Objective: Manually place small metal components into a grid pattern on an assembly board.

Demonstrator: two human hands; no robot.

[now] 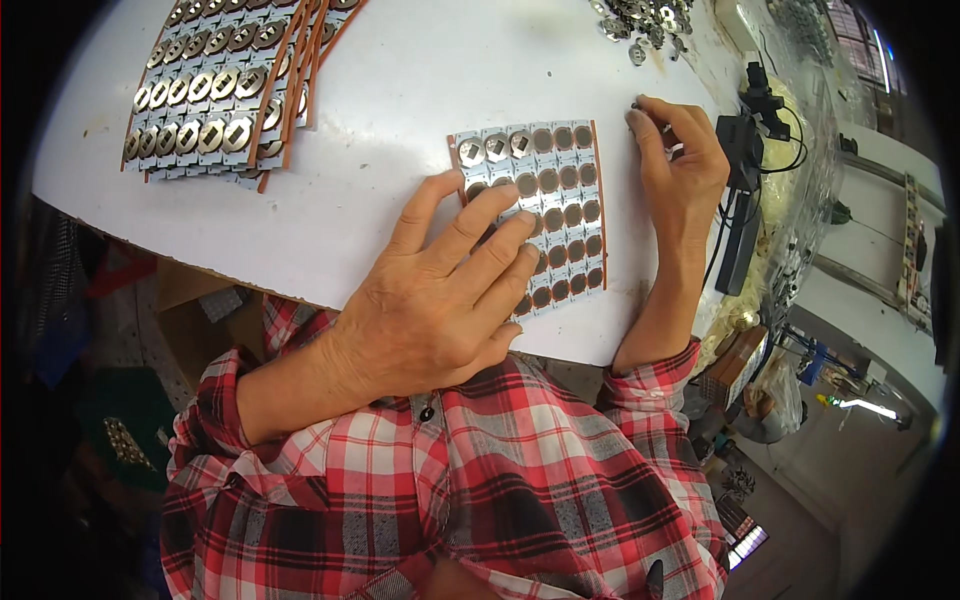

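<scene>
A panel of small circuit boards (572, 215) lies on the white table, with rows of dark round pads between two brown edge strips. Three shiny metal battery clips (496, 148) sit in its top row. My left hand (440, 290) rests over the panel's left side, fingers spread, and hides part of several rows. To the right of the panel, my right hand (680, 150) is raised with thumb and forefinger pinched together. A tiny dark piece shows at those fingertips, too small to name.
Stacked panels filled with metal clips (205, 85) lie at the far left of the white table (400, 90). Loose metal clips (645, 22) are heaped at the back. A black power strip with cables (738, 200) and clear plastic bags run along the right side.
</scene>
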